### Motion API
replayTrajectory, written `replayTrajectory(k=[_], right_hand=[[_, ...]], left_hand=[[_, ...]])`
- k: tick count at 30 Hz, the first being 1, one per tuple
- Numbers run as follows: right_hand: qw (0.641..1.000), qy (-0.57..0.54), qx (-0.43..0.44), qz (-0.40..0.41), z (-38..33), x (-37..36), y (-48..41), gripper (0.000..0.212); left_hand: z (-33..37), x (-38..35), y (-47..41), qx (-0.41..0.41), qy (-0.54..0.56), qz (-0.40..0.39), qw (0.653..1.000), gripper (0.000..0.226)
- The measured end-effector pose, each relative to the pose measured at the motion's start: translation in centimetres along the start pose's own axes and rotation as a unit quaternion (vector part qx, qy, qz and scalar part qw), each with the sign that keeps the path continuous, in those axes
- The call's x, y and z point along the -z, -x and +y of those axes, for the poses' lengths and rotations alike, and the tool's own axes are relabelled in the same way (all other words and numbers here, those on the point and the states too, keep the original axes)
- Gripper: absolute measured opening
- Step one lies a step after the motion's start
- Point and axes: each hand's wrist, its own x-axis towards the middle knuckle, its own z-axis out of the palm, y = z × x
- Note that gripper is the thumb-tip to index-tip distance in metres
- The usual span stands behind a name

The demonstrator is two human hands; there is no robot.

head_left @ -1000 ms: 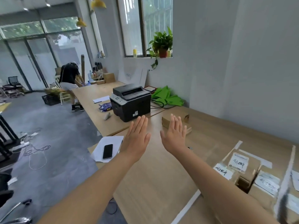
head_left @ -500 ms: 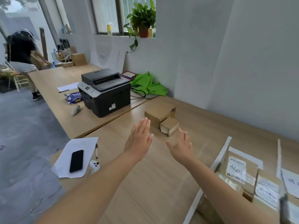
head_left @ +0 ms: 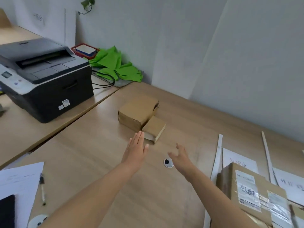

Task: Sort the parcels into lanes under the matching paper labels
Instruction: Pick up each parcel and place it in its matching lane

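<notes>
Three parcels seen on wooden table point(head_left: 98, 162). Taped parcel point(head_left: 246, 191) laid by paper label point(head_left: 238, 159), well nearer than and right of small parcel point(head_left: 154, 128). Left hand point(head_left: 135, 151) held flat, fingers straight, just short of small parcel; right hand point(head_left: 180, 156) spread, nothing gripped, near-right of it. Large parcel point(head_left: 138, 111) set touching it, behind-left. Printer point(head_left: 44, 76) placed far left.

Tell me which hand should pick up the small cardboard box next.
Left, probably: the left hand, fingers straight, is right at the near corner of the small cardboard box; the right hand, also open, is farther back.
</notes>
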Motion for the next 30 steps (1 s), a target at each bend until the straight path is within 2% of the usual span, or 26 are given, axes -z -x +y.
replayTrajectory(k=[2,5,8,11,14,16,18,20,24,27,30], right_hand=[[0.999,-0.024,-0.019,-0.01,-0.6,-1.8,-2.6,0.068],[0.996,-0.072,-0.05,-0.025,-1.7,-4.0,-6.5,0.061],[0.992,-0.112,-0.059,-0.019,-2.8,-5.2,-10.0,0.042],[0.985,-0.148,-0.092,0.002,-3.4,-5.8,-12.9,0.041],[0.971,-0.21,-0.11,0.009,-3.7,-6.5,-14.5,0.039],[0.957,-0.259,-0.127,0.025,-3.5,-7.2,-14.6,0.044],[0.946,-0.289,-0.142,0.037,-2.5,-8.2,-14.1,0.039],[0.935,-0.314,-0.159,0.039,-0.9,-8.7,-12.7,0.032],[0.916,-0.342,-0.202,0.05,1.2,-8.6,-6.5,0.022],[0.896,-0.389,-0.215,0.016,2.1,-8.1,-2.2,0.017],[0.903,-0.392,-0.174,0.011,1.8,-6.4,0.6,0.034]], left_hand=[[-2.2,-0.7,-2.7,0.038,0.074,-0.017,0.996,0.056],[-4.6,-1.9,-6.2,0.131,0.188,-0.015,0.973,0.054],[-5.5,-3.8,-8.8,0.177,0.247,-0.037,0.952,0.053],[-5.2,-5.3,-10.8,0.175,0.291,-0.067,0.938,0.056],[-4.8,-6.1,-11.7,0.187,0.328,-0.061,0.924,0.056],[-4.8,-6.0,-11.5,0.193,0.342,-0.05,0.918,0.046],[-5.3,-5.6,-10.5,0.193,0.361,-0.029,0.912,0.027],[-5.6,-4.8,-8.8,0.192,0.371,-0.021,0.908,0.029],[-6.1,-3.2,-4.1,0.193,0.359,-0.054,0.912,0.039],[-5.7,-2.3,-1.4,0.176,0.355,-0.069,0.916,0.032],[-4.8,-0.6,0.2,0.138,0.378,-0.085,0.912,0.017]])
